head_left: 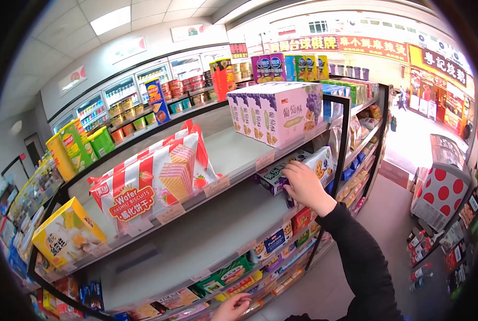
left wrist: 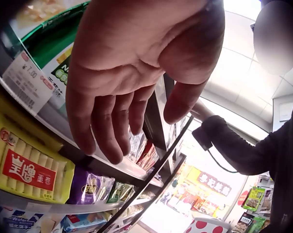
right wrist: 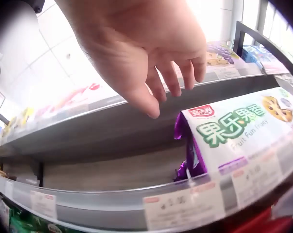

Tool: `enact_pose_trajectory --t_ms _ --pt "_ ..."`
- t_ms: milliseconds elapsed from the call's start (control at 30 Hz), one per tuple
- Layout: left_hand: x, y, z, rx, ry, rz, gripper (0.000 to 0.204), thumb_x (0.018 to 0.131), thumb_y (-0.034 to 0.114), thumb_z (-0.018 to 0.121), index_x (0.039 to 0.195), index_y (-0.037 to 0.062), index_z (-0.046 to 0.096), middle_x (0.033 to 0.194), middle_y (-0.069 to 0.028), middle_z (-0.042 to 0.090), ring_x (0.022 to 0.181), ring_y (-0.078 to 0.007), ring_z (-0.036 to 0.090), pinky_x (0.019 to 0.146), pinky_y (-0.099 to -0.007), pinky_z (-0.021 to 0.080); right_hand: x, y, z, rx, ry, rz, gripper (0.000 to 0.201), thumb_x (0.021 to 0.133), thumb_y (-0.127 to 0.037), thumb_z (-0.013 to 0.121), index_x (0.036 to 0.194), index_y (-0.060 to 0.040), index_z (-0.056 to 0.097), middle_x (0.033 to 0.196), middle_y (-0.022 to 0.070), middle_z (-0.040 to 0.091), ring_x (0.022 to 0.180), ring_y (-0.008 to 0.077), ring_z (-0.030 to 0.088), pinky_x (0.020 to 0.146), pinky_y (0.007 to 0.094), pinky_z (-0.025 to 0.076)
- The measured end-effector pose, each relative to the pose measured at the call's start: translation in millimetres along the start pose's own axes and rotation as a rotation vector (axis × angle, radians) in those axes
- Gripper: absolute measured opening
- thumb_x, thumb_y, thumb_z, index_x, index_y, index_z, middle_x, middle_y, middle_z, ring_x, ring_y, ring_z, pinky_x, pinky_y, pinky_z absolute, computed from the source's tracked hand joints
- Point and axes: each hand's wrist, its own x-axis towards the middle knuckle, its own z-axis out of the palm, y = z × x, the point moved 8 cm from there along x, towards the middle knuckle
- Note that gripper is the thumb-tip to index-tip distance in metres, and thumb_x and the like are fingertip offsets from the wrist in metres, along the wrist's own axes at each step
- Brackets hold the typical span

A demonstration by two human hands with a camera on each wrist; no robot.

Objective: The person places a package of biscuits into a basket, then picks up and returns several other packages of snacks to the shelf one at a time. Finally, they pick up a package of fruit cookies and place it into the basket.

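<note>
My right hand (head_left: 305,184) reaches to the second shelf, beside a white-and-purple fruit biscuit box (right wrist: 234,138). In the right wrist view, this hand (right wrist: 151,53) hangs over the box's left end with loosely bent fingers and nothing between them. The box has an open-looking purple end flap and stands at the shelf's front edge. My left hand (head_left: 232,307) hangs low by the lower shelves. Seen from the left wrist, its palm (left wrist: 141,53) and relaxed fingers hold nothing; a green package (left wrist: 49,48) and a yellow egg roll pack (left wrist: 30,165) lie behind them.
On the top shelf stand a pink wafer biscuit bag (head_left: 153,179), a yellow box (head_left: 68,232) and several grape pastry boxes (head_left: 276,112). Price tags line the shelf edges. A black frame post (head_left: 346,128) rises right of the pastry boxes. A red-dotted cabinet (head_left: 442,187) stands across the aisle.
</note>
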Motion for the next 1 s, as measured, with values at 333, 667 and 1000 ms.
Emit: enact_pose_trajectory --t_ms 333,667,1000 --pt "140 182 27 0.139 0.313 0.484 0.05 0.077 0.013 0.061 0.12 -0.0023 0.039 0.112 -0.0198 0.051 0.106 -0.0274 0.05 0.089 -0.0321 0.04 -14 16 -14 0.208 0.048 -0.06 0.016 0.065 -0.007 0.06 0.08 -0.0016 0.056 0.078 0.0129 0.057 0.077 0.0313 0.054 0.069 0.0401 0.043" --pt "250 200 28 0.132 0.549 0.498 0.066 0.063 0.011 0.071 0.118 -0.0062 0.038 0.105 -0.0181 0.054 0.096 -0.0237 0.053 0.082 -0.0325 0.043 -47 22 -25 0.304 0.069 -0.223 0.036 0.069 -0.003 0.054 0.105 0.0036 0.049 0.101 0.0187 0.052 0.098 0.0322 0.049 0.086 0.0383 0.039" --pt "262 204 16 -0.257 0.364 0.401 0.044 0.067 0.007 0.072 0.104 -0.0043 0.052 0.092 -0.007 0.061 0.082 -0.0112 0.056 0.073 -0.0248 0.046 -105 74 -15 0.593 -0.031 0.006 0.049 0.07 -0.001 0.057 0.116 0.0029 0.04 0.12 0.0227 0.041 0.112 0.037 0.041 0.093 0.0406 0.035"
